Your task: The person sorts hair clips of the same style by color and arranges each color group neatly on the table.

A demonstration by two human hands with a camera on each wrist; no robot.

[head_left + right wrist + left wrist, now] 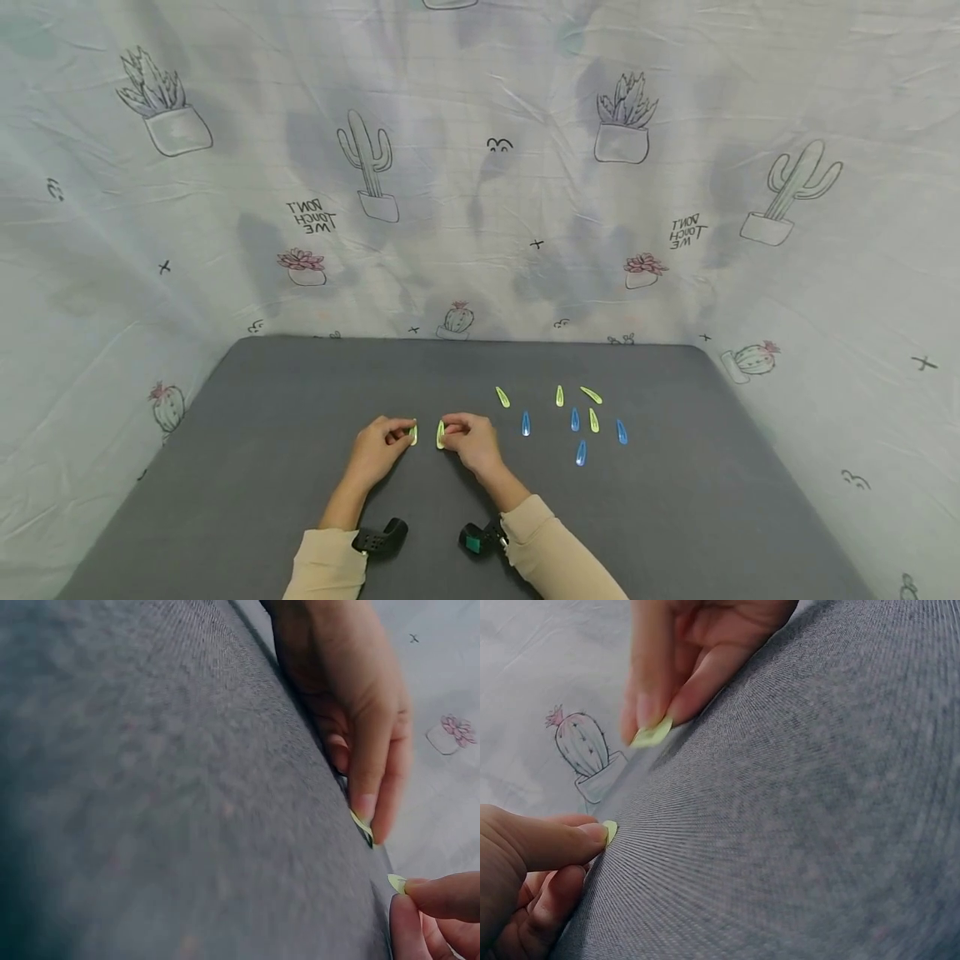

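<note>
Two yellow-green snap hair clips are in the hands, side by side near the middle of the grey table (300, 392). My left hand (377, 450) pinches one hair clip (413, 433) between thumb and fingers. A short gap to the right, my right hand (474, 444) pinches the other hair clip (440, 434) by its side. In the left wrist view the left clip (611, 832) shows just past the thumb tip, its rest hidden by the fingers. The right wrist view shows the tip of the right clip (397, 883) sticking out from the fingertips, low over the cloth.
Right of the hands lie several loose clips: yellow-green ones such as the slanted clip (591, 394) at the back, and blue ones such as the nearest blue clip (581, 452). A white curtain (480, 192) printed with cacti surrounds the table's back and sides.
</note>
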